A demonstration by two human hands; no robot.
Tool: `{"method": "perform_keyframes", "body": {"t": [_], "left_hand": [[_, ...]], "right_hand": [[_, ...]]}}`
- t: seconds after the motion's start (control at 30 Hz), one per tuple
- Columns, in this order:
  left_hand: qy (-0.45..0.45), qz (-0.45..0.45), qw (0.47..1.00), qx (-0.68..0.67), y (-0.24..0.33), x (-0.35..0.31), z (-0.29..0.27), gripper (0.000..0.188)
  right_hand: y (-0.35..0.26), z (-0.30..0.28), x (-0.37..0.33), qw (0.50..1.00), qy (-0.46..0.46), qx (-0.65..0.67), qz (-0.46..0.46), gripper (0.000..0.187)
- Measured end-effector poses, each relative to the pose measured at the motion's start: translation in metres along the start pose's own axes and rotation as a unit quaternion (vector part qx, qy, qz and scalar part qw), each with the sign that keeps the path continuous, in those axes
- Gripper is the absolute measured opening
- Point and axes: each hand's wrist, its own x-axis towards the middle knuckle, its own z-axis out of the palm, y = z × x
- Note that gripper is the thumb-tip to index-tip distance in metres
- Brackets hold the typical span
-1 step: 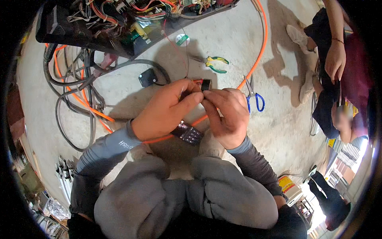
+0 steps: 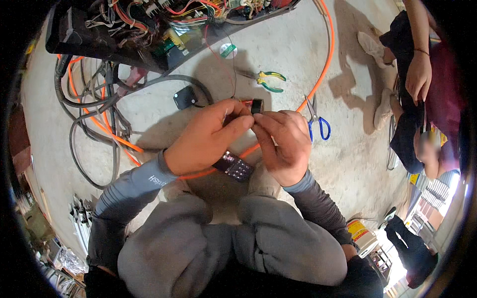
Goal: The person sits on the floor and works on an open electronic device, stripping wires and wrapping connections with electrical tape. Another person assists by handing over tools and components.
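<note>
Head view suggests close wiring work in hand, most likely dressing or taping thin leads that come from the opened black casing [image 2: 144, 55] on the floor at the far left. Near the middle, the left hand [image 2: 198, 135] is curled with its thumb bent inward, and whether it grips anything is hidden; the right hand [image 2: 286, 144] presses thumb and fingertips together, though what lies between them is too small to tell. Just beyond those fingertips sits what looks like a black tape roll [image 2: 258, 106], and the thin red and black wires [image 2: 234, 90] run from the casing to the far edge of the left hand. The next move seems to call for a steady, light pinch, without tugging those slender leads. Around this, another person [image 2: 451, 99] is at the right; an orange cable [image 2: 331, 44] passes beneath the hands and could get in the way, while black cables [image 2: 73, 105] tangle at the left, apart from the work. Yellow-green pliers [image 2: 260, 79] lie beyond the hands, blue-handled scissors [image 2: 314, 117] to the right touch or nearly touch the orange cable, and a black square block [image 2: 185, 97] rests left of the wires.
</note>
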Motion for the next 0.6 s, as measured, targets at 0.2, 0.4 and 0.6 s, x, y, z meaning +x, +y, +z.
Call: {"method": "perform_keyframes", "body": {"t": [0.2, 0.4, 0.6], "left_hand": [[0.019, -0.040, 0.995, -0.094, -0.001, 0.005, 0.004, 0.026], [-0.046, -0.174, 0.972, -0.149, -0.001, 0.016, -0.003, 0.037], [-0.036, -0.118, 0.981, -0.147, -0.009, 0.016, -0.001, 0.035]], "right_hand": [[0.011, 0.003, -0.002, 0.999, -0.018, -0.026, 0.024, 0.030], [0.012, 0.005, -0.008, 0.999, -0.033, -0.002, 0.012, 0.029], [0.011, 0.008, -0.006, 0.997, -0.026, 0.052, 0.044, 0.025]]}}
